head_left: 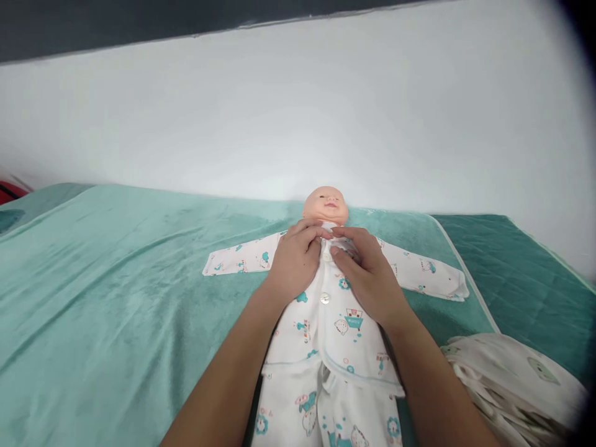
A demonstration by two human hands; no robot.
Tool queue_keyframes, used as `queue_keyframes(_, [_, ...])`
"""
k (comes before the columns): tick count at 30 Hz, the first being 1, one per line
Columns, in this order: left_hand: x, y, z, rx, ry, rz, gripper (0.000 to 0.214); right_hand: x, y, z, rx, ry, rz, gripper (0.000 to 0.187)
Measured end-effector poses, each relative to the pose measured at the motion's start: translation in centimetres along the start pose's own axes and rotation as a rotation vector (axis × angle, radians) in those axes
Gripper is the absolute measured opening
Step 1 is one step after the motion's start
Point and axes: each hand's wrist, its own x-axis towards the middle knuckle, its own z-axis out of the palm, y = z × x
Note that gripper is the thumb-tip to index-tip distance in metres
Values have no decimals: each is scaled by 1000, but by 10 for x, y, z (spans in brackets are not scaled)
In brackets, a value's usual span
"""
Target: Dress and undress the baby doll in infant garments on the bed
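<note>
A baby doll lies on its back, its head toward the wall. It wears a white baby jacket with teal animal prints, its sleeves spread out to both sides. At the jacket's collar, just below the chin, my left hand has its fingers bent together on the cloth. Opposite it, my right hand pinches the front edge near the neck, thumb lower than the index finger. One pale button shows at mid-chest. Matching baby pants lie below the jacket hem. My fingers partly hide the collar.
A teal plush blanket lies under the doll, over a darker green quilted cover. Bunched white printed cloth sits at the lower right. Behind rises a white wall. Something red shows at the far left edge.
</note>
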Motion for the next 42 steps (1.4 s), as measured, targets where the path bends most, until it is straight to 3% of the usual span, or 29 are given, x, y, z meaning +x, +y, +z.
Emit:
queue_keyframes(20, [1,-2,0,-103,23,11,29,2,-1,-3,-48,-84,49,42])
queue_keyframes(26, [2,-4,0,-111,14,1,28,1,2,-2,-17,-29,24,39])
queue_keyframes(33, [7,-3,1,-151,27,-34,23,3,1,-3,-154,-124,-89,47])
queue_keyframes(42, [20,-10,4,-286,54,-112,12,1,3,1,-116,-66,26,45])
